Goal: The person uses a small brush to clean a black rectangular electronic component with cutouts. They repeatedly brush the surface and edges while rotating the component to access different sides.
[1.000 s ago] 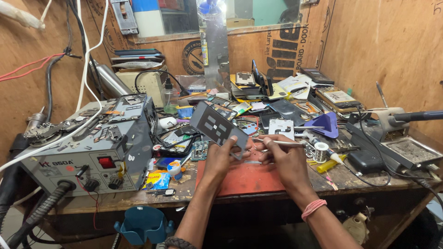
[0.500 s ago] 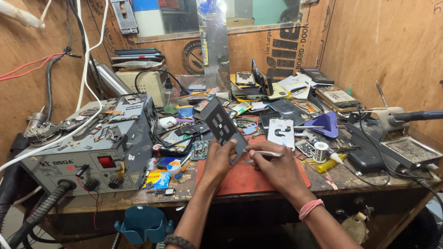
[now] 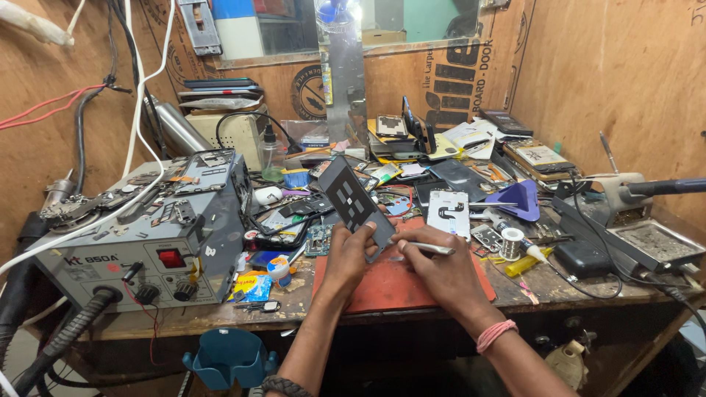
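Note:
My left hand (image 3: 347,257) holds a dark flat rectangular plate with small square cut-outs (image 3: 353,202), tilted up on its lower edge above a red work mat (image 3: 382,283). My right hand (image 3: 441,268) grips a thin silver tool (image 3: 430,248) like tweezers, its tip lying near the plate's lower corner. Both hands rest on the mat at the front middle of the bench. A pink band sits on my right wrist.
A grey rework station (image 3: 147,235) with hoses fills the left. A white phone frame (image 3: 448,213), a purple scoop (image 3: 518,198), a solder spool (image 3: 510,242), a black box (image 3: 585,257) and many phone parts crowd the bench. A blue holder (image 3: 228,356) hangs below the front edge.
The dark plate has turned from facing me to a steeper, edge-on tilt. My right hand has come down from beside the plate to the mat, the tool now lying flatter.

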